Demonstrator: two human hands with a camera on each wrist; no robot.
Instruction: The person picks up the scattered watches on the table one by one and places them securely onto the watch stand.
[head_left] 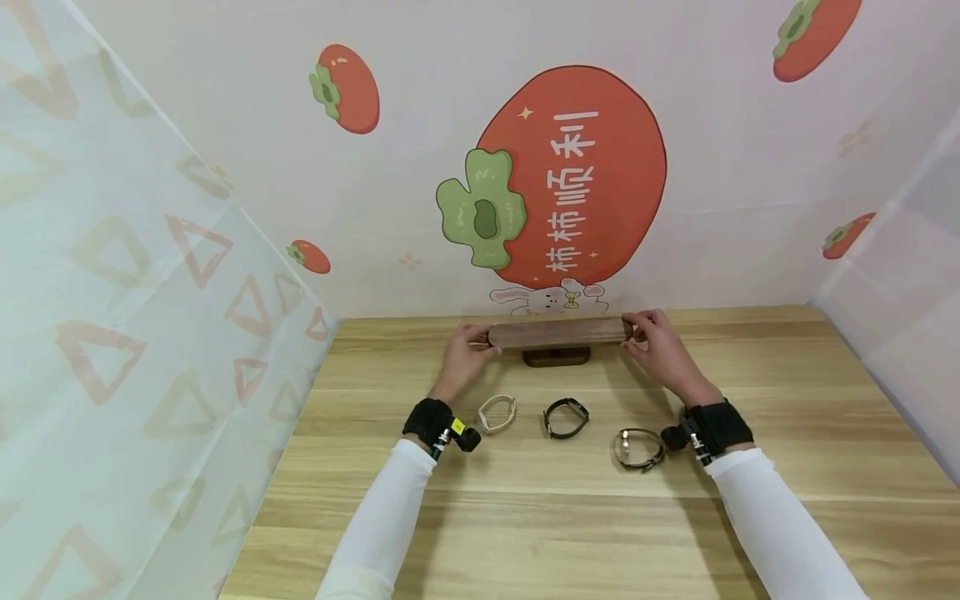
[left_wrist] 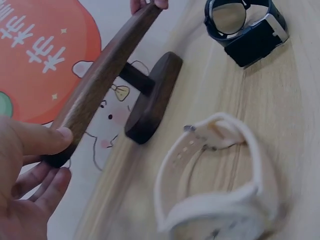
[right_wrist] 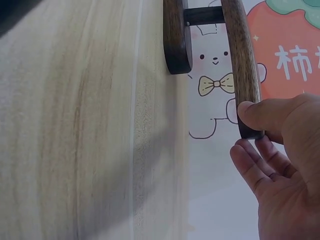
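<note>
Wd stand [head_left: 558,334] at worktop [head_left: 525,533] rear, nr wall [head_left: 405,208] | I've L hand [head_left: 463,357] & R hand [head_left: 667,354] fingers pinching bar [left_wrist: 102,77] ends, 1 ea | 3 watches [head_left: 579,407] in front | print [head_left: 615,200] reads 柿柿顺利 | L wrist cam gives me post [left_wrist: 137,80] betw bar/base [left_wrist: 157,100]; head cam mostly hides it

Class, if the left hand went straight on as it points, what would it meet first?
Beyond the wooden bar it holds, the left hand would probably meet the printed wall; the depth is unclear.
</note>
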